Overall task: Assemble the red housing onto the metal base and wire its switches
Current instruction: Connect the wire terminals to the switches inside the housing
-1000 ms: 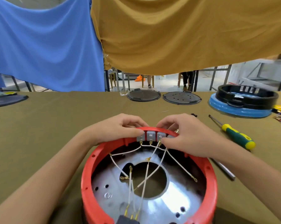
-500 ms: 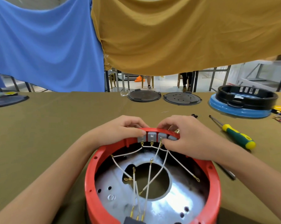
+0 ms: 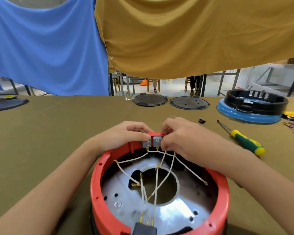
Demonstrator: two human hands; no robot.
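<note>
A round red housing (image 3: 98, 187) stands on the table in front of me, with the shiny metal base (image 3: 175, 212) inside it. Grey switches (image 3: 153, 141) sit in a row at its far rim. Thin white wires (image 3: 157, 182) run from them across the base to a dark connector (image 3: 143, 228) at the near rim. My left hand (image 3: 124, 134) grips the far rim, thumb pressing the leftmost switch. My right hand (image 3: 181, 141) covers the right switches, its fingers curled over the rim and pinching there. What lies under the right fingers is hidden.
A green and yellow screwdriver (image 3: 246, 143) lies right of the housing. At the back stand two dark round plates (image 3: 149, 100), (image 3: 189, 102) and a black ring on a blue disc (image 3: 251, 106). A small dark part (image 3: 201, 120) lies nearby. Loose coloured wires (image 3: 293, 126) sit at the right edge.
My right hand has slid left along the rim and now covers the right-hand switches. The left hand stays on the rim. The view has shifted slightly.
</note>
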